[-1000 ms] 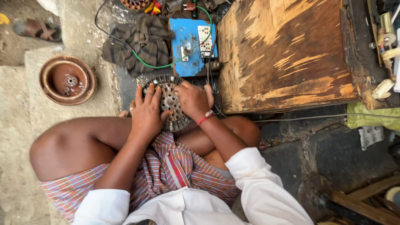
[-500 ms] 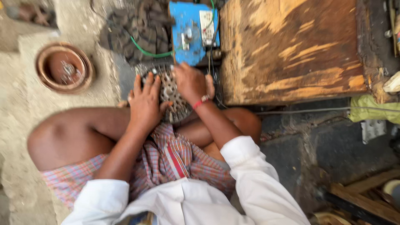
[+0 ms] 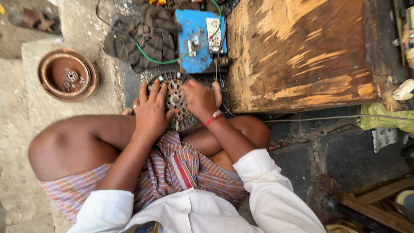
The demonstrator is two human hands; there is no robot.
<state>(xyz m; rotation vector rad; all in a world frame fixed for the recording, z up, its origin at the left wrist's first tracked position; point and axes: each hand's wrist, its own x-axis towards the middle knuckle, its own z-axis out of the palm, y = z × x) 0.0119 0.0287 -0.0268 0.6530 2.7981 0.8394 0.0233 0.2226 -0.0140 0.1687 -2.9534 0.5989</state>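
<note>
A round grey metal stator-like disc [image 3: 173, 96] with slots around its rim lies on the ground in front of my crossed legs. My left hand [image 3: 151, 110] lies flat on its left half, fingers spread. My right hand [image 3: 199, 98] presses on its right half, fingers curled over the edge; a red thread band circles that wrist. Both hands cover much of the disc, so its lower part is hidden.
A blue switchboard [image 3: 196, 39] with sockets and a green cable sits just beyond the disc, beside a dark cloth [image 3: 146, 36]. A worn wooden box [image 3: 297, 51] stands to the right. A brown round metal cover [image 3: 68, 75] rests on the concrete at left.
The view has shifted slightly. Both hands stay on the disc in nearly the same grip; the right hand's fingers have curled a little more over the edge.
</note>
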